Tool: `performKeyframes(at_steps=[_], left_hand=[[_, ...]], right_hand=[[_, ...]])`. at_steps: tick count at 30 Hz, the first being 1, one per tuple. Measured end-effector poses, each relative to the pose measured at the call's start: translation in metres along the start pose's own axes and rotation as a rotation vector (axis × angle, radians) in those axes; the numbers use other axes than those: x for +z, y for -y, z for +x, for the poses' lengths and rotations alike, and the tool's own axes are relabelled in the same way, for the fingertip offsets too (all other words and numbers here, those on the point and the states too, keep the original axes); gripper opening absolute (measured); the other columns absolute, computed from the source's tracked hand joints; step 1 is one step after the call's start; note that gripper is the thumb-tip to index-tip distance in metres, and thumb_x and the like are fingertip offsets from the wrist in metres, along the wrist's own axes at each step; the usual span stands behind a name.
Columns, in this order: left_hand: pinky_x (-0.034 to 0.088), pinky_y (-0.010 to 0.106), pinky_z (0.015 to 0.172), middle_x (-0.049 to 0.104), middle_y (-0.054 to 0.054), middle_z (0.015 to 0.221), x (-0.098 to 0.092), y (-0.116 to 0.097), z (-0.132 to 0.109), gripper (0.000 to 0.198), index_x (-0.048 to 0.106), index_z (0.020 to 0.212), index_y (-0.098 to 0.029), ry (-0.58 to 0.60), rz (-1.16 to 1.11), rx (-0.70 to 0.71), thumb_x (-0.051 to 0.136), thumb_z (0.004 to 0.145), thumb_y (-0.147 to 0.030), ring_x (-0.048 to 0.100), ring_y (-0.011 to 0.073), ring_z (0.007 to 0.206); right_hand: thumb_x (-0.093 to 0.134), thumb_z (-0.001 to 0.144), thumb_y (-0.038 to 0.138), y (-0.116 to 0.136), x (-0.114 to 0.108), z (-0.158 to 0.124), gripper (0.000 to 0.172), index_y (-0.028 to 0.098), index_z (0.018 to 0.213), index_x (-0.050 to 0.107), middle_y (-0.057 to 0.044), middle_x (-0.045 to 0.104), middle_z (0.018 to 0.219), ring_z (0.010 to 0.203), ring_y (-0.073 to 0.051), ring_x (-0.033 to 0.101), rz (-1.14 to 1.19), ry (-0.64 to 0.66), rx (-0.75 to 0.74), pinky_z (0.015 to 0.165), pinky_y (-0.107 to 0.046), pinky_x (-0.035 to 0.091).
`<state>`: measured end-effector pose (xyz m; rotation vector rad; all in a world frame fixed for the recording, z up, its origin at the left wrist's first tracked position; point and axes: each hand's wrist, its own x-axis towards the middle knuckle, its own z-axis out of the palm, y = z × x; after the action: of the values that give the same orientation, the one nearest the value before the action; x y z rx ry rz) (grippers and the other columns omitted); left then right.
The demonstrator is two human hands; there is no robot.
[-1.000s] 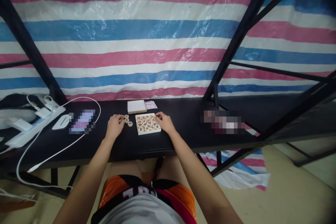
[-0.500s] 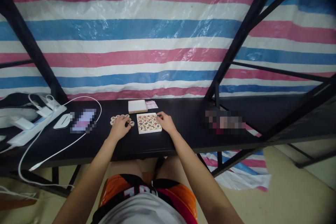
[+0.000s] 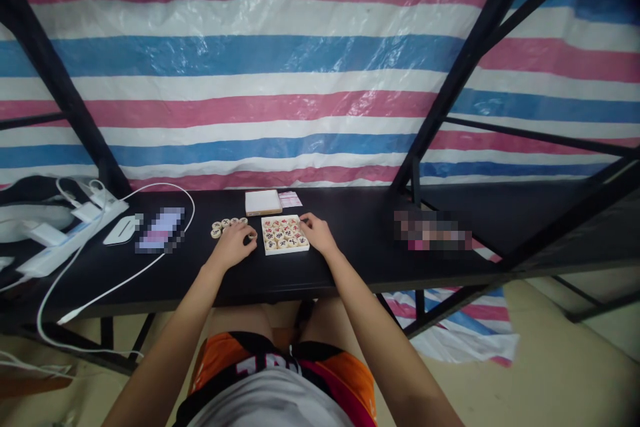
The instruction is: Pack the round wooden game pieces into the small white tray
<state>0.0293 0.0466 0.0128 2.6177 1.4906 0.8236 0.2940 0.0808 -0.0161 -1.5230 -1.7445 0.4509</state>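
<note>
Two bare arms reach over a pale shirt [image 3: 270, 400] and orange-and-black shorts [image 3: 345, 367] to a black desk [image 3: 360, 233]. Striped plastic sheet [image 3: 465, 327] lies on the floor, right of the lap, below desk level. On the desk's left part, a white cable [image 3: 117, 289] loops, its plug end near the front edge. Left hand [image 3: 233, 245] sits palm down, thumb and fingers curled close together; cannot tell whether a piece is pinched. Right hand [image 3: 316, 232] is at the right side of a white tray [image 3: 285, 251], fingertips at the rim; grip on it unclear. Tray is between the hands, packed with round xiangqi pieces [image 3: 286, 234], black characters toward the near side, red toward the far side. Loose pieces [image 3: 225, 222] lie in a cluster just beyond and left of the left hand, partly covered by it. Farther left: pixelated phone-like item [image 3: 160, 230], flat white object [image 3: 120, 230], white power strip [image 3: 75, 240] with chargers. Far right: another pixelated item [image 3: 433, 230]. Behind the tray, a shallow white box [image 3: 263, 201] with a pink-and-white slip [image 3: 291, 199] just beside it. Farthest back: dark metal posts [image 3: 453, 87] before red, white and blue sheeting [image 3: 275, 53].
</note>
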Motion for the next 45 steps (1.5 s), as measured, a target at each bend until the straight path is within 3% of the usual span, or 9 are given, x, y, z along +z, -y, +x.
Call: performKeyframes(at_steps=[6,21,31,34,37,41,45], left_hand=[[0.043,0.036,0.087,0.060,0.006,0.093,0.002,0.002,0.001,0.015,0.063,0.086,-0.020,0.058,-0.033,0.012,0.055,0.079,-0.032,0.055,0.0227,0.091],[0.044,0.032,0.080,0.056,0.003,0.084,0.007,0.001,0.002,0.009,0.056,0.079,-0.018,0.067,-0.138,0.081,0.048,0.077,-0.014,0.054,0.0178,0.082],[0.045,0.032,0.083,0.059,0.004,0.088,0.005,-0.012,0.002,0.009,0.056,0.086,-0.018,-0.123,-0.177,0.140,0.048,0.084,-0.017,0.055,0.0171,0.087],[0.046,0.032,0.086,0.058,0.005,0.094,0.007,-0.016,0.002,0.010,0.057,0.088,-0.018,-0.172,-0.169,0.205,0.047,0.086,-0.018,0.056,0.0165,0.091],[0.048,0.031,0.086,0.057,0.007,0.100,0.010,-0.022,0.001,0.012,0.058,0.092,-0.018,-0.211,-0.143,0.275,0.046,0.088,-0.019,0.057,0.0162,0.094],[0.050,0.031,0.087,0.056,0.009,0.104,0.013,-0.030,-0.001,0.014,0.058,0.096,-0.018,-0.211,-0.073,0.420,0.045,0.089,-0.018,0.058,0.0171,0.100],[0.051,0.033,0.089,0.057,0.010,0.105,0.015,-0.035,-0.002,0.015,0.057,0.097,-0.017,-0.236,-0.033,0.547,0.044,0.089,-0.016,0.057,0.0185,0.104]], right_hand=[[0.049,0.079,0.030,0.002,0.000,0.000,0.021,0.022,0.091,0.063,0.002,0.061,0.066,0.060,-0.013,0.054,-0.004,0.002,-0.002,0.062,-0.022,0.037],[0.049,0.079,0.029,0.001,0.001,0.000,0.021,0.022,0.093,0.063,0.001,0.063,0.068,0.063,-0.014,0.056,-0.030,-0.006,-0.001,0.063,-0.023,0.037],[0.049,0.080,0.027,0.001,0.002,0.000,0.020,0.022,0.093,0.062,0.000,0.063,0.069,0.066,-0.016,0.057,-0.024,-0.045,-0.003,0.066,-0.025,0.039],[0.047,0.081,0.027,0.006,0.001,-0.002,0.020,0.020,0.092,0.062,-0.001,0.061,0.073,0.068,-0.015,0.056,0.011,-0.138,-0.085,0.068,-0.025,0.041],[0.045,0.084,0.027,0.020,-0.002,-0.009,0.021,0.018,0.091,0.062,-0.003,0.060,0.078,0.070,-0.015,0.054,0.044,-0.182,-0.260,0.073,-0.027,0.043],[0.045,0.088,0.030,0.044,-0.005,-0.025,0.020,0.019,0.095,0.061,-0.005,0.061,0.085,0.085,-0.018,0.056,0.063,-0.077,-0.503,0.082,-0.029,0.043],[0.046,0.090,0.033,0.058,-0.004,-0.036,0.020,0.020,0.098,0.060,-0.007,0.064,0.094,0.093,-0.018,0.057,0.086,0.022,-0.606,0.085,-0.031,0.044]])
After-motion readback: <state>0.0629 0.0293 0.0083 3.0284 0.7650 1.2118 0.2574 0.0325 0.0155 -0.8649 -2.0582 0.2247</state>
